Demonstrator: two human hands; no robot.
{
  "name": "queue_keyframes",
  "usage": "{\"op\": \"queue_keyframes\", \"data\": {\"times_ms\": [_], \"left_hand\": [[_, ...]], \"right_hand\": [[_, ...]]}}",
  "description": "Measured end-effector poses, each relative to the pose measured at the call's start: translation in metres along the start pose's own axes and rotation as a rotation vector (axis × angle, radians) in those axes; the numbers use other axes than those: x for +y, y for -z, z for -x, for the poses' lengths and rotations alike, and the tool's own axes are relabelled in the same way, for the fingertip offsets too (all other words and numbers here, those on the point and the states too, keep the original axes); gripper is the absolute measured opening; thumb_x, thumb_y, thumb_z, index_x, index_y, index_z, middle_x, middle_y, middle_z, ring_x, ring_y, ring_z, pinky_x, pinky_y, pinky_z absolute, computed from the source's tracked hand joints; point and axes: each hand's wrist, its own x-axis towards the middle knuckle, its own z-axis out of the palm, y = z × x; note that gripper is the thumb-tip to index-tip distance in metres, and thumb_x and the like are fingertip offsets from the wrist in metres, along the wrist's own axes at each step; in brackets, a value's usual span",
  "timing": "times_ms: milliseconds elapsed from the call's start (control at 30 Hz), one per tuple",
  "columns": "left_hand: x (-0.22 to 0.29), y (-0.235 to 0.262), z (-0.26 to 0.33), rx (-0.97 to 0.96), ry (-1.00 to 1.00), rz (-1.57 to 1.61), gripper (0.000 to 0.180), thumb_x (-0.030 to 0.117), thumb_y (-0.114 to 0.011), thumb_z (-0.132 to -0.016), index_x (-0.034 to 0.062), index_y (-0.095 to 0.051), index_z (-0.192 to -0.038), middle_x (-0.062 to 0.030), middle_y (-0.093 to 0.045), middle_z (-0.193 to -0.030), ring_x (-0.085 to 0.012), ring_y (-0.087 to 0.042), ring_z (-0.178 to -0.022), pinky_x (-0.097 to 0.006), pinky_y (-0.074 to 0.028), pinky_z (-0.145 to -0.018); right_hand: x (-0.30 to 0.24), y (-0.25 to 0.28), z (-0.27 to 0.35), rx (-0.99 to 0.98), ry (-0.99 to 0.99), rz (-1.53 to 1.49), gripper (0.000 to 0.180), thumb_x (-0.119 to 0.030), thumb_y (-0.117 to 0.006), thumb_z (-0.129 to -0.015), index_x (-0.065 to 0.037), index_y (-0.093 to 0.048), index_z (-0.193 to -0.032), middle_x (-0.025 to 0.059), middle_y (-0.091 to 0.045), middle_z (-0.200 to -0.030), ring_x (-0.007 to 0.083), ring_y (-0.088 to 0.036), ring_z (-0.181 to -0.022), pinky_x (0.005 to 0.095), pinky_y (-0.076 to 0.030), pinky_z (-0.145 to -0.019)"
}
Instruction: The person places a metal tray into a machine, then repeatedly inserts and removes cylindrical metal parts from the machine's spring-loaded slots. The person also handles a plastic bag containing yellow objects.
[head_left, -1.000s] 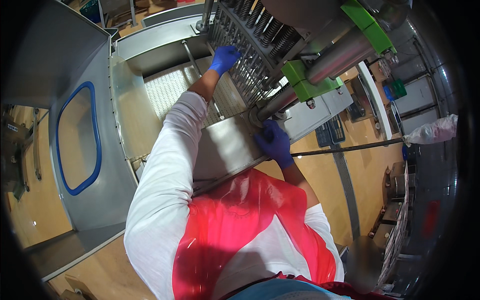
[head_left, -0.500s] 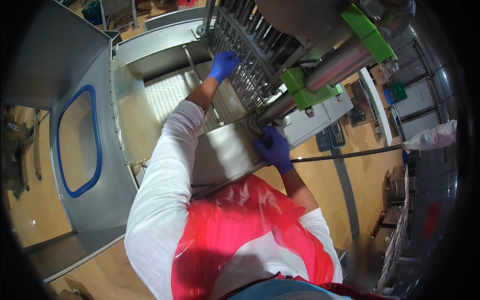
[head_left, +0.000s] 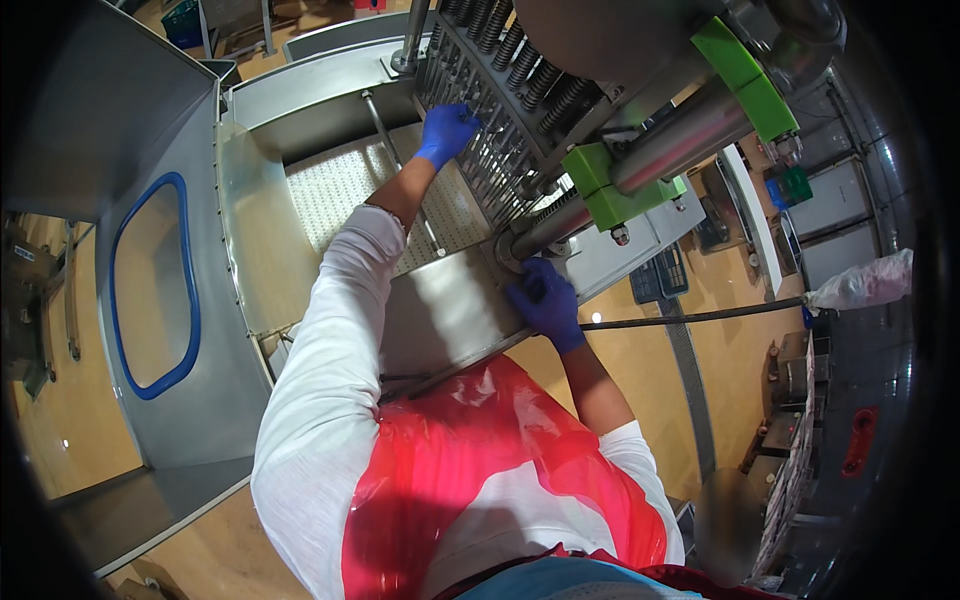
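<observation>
My left hand (head_left: 447,133), in a blue glove, is up against a bank of thin metal needles (head_left: 482,150) under a spring-loaded head (head_left: 525,68). Its fingers are curled closed at the needles; whatever is between them is hidden. Below it, a perforated white conveyor bed (head_left: 345,197) lies inside the steel machine, with a metal rod (head_left: 400,170) crossing over it. My right hand (head_left: 548,304), also blue-gloved, rests at the machine's near right corner, beside the foot of a thick steel column (head_left: 552,226). Its thumb and fingers are apart, holding nothing I can see.
Green blocks (head_left: 612,188) clamp the steel column on the right. A raised steel cover with a blue-rimmed window (head_left: 185,285) stands at left. A black hose (head_left: 700,314) runs off to the right above a floor drain (head_left: 692,400). Dark crates (head_left: 660,272) sit beyond the machine.
Both hands keep nearly the same places, the left at the needles and the right at the corner. The view has shifted slightly.
</observation>
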Motion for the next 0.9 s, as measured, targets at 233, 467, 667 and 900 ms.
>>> {"op": "queue_keyframes", "data": {"times_ms": [233, 467, 667, 900], "left_hand": [[-0.014, 0.027, -0.026, -0.407, 0.026, 0.169, 0.037, 0.036, -0.081, -0.077, 0.0015, -0.067, -0.083, -0.0166, -0.066, -0.077, -0.0243, -0.058, -0.066, -0.038, -0.050, -0.070], [0.010, -0.010, 0.014, 0.133, 0.113, 0.168, 0.029, 0.028, -0.073, -0.075, 0.0051, -0.074, -0.093, -0.0224, -0.070, -0.089, -0.0363, -0.069, -0.087, -0.042, -0.055, -0.080], [-0.002, 0.012, -0.003, -0.055, -0.054, 0.000, 0.028, 0.030, -0.073, -0.079, 0.0036, -0.070, -0.084, -0.0195, -0.069, -0.083, -0.0400, -0.066, -0.081, -0.045, -0.053, -0.074], [-0.008, 0.007, 0.011, -0.025, 0.035, 0.201, 0.030, 0.035, -0.070, -0.084, 0.0069, -0.070, -0.095, -0.0206, -0.068, -0.090, -0.0388, -0.065, -0.085, -0.043, -0.051, -0.076]], "right_hand": [[0.004, -0.003, 0.000, 0.033, 0.059, 0.017, 0.046, -0.031, -0.083, -0.074, -0.011, -0.061, -0.110, 0.0039, -0.062, -0.075, 0.0192, -0.063, -0.067, 0.0330, -0.052, -0.062], [0.003, -0.002, 0.002, -0.003, 0.038, 0.053, 0.047, -0.030, -0.083, -0.074, -0.011, -0.061, -0.111, 0.0033, -0.062, -0.076, 0.0201, -0.063, -0.067, 0.0334, -0.052, -0.062], [-0.006, -0.002, 0.002, -0.046, -0.011, 0.055, 0.049, -0.029, -0.083, -0.073, -0.010, -0.061, -0.113, 0.0041, -0.063, -0.077, 0.0203, -0.063, -0.068, 0.0341, -0.052, -0.064], [-0.002, -0.004, 0.000, -0.019, 0.048, 0.078, 0.045, -0.029, -0.082, -0.073, -0.011, -0.061, -0.108, 0.0044, -0.062, -0.077, 0.0222, -0.062, -0.067, 0.0367, -0.052, -0.063]]}}
